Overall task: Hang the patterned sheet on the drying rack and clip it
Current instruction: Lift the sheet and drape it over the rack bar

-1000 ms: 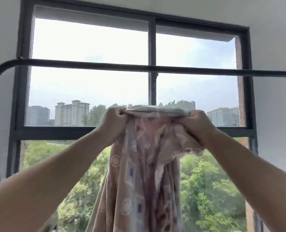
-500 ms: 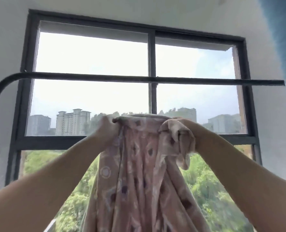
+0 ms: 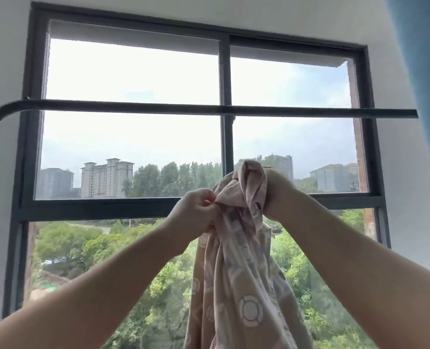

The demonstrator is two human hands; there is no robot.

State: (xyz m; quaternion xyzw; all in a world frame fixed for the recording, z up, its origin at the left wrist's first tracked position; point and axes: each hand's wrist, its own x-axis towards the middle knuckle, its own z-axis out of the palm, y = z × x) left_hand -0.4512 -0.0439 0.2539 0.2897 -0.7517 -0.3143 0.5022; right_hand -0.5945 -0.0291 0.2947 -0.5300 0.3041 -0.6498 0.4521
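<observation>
The patterned sheet [image 3: 241, 280], pale pink with white ring motifs, hangs bunched from both my raised hands in front of the window. My left hand [image 3: 196, 212] pinches a fold of it at its left side. My right hand [image 3: 278, 192] grips the gathered top, with cloth draped over the fingers. The drying rack's dark bar [image 3: 138, 107] runs level across the view well above both hands and bends down at the far left. No part of the sheet touches the bar. No clip is in view.
A dark-framed window [image 3: 225, 147] fills the wall behind the rack, with trees and tower blocks outside. A blue curtain [image 3: 425, 59] hangs at the upper right, next to the bar's free end. White wall flanks both sides.
My hands have come closer together and shifted right. The top edge once stretched between them is now bunched, and the right hand has risen above the left. The view has tilted up.
</observation>
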